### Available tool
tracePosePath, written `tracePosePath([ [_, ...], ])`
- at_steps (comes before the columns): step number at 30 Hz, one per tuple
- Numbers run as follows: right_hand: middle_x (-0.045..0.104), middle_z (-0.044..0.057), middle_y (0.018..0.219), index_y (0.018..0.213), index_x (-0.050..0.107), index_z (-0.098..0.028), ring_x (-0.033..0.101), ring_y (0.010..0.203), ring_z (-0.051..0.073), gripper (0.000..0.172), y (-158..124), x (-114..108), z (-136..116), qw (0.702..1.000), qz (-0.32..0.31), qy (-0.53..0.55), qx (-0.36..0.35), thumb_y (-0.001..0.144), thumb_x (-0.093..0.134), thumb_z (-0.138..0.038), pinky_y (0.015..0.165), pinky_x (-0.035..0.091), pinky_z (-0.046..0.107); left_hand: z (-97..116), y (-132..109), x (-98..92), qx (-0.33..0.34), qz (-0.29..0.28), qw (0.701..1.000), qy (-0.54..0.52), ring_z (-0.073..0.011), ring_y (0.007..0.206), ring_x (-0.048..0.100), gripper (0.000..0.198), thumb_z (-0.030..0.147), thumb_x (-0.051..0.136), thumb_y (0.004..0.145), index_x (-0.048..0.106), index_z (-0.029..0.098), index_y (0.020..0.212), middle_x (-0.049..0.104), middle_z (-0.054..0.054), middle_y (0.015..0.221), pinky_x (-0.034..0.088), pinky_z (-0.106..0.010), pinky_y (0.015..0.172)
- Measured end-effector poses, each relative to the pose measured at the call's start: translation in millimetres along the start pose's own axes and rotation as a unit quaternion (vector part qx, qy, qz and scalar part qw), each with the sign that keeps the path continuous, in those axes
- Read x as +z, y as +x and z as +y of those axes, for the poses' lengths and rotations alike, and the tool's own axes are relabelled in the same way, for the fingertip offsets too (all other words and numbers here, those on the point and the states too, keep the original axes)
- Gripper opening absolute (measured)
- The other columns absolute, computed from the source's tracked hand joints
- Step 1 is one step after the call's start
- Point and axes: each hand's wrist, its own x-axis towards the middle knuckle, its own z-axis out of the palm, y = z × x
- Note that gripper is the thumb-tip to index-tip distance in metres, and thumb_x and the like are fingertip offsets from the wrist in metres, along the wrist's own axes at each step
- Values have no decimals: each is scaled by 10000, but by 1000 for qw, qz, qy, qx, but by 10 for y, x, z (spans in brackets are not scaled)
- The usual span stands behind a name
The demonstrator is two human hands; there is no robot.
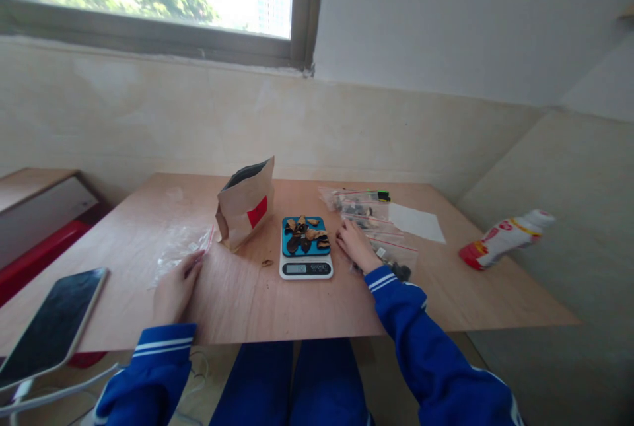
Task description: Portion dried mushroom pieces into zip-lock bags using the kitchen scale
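My left hand (pixel 176 288) lies at the table's left front, its thumb and fingers closed on the edge of a clear zip bag (pixel 181 249) with a red seal line. My right hand (pixel 355 244) rests just right of a kitchen scale (pixel 307 270), over the zip bags, with fingers loosely bent and nothing seen in them. Brown, curled dried pieces (pixel 304 236) lie on the scale's blue tray. A zip bag with dark pieces (pixel 399 266) is partly under my right wrist; more filled zip bags (pixel 357 205) lie behind it.
Behind the scale's left side stands an open kraft pouch (pixel 246 211) with a red label. One loose dried piece (pixel 267 262) lies on the wooden table (pixel 238 314). White paper (pixel 417 222) and a tilted white-and-red bottle (pixel 505 241) are right; a phone (pixel 52 323) is at left.
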Motion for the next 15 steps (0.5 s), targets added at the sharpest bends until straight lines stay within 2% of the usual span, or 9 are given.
tracePosePath([
  [2,556,183,1129,939,662,-94,510,1018,288,187,14,26,20,1000,6,13,-1,851,499,-126,921,421,394,10,-8,-27,-1,6,1000,-12,-298,1055,644,421,398,424,884,643,216,1193,702,-95,1144,505,-375,844],
  [6,577,171,1045,865,674,-104,518,989,286,156,56,90,67,998,23,53,3,823,524,-117,895,428,396,69,-80,-121,-12,23,998,-55,-262,851,693,420,402,456,877,634,210,1206,734,-95,1019,523,-366,760],
  [10,591,136,963,829,680,-124,538,969,273,109,81,145,128,992,54,113,17,788,580,-136,889,435,393,176,-217,-262,-20,98,992,-77,-289,979,666,429,414,484,877,622,199,1221,704,-114,1117,502,-409,827],
  [12,594,120,937,833,677,-130,555,945,260,101,94,149,166,986,79,146,29,779,595,-151,877,446,388,224,-291,-321,-38,124,987,-95,-275,948,679,441,444,489,876,614,219,1234,715,-97,1083,506,-416,839],
  [15,593,107,925,851,669,-135,573,909,241,112,151,55,192,971,130,195,52,780,594,-177,856,461,391,286,-406,-374,-48,172,973,-146,-277,995,671,471,513,510,848,618,257,1228,716,-71,1083,498,-426,902],
])
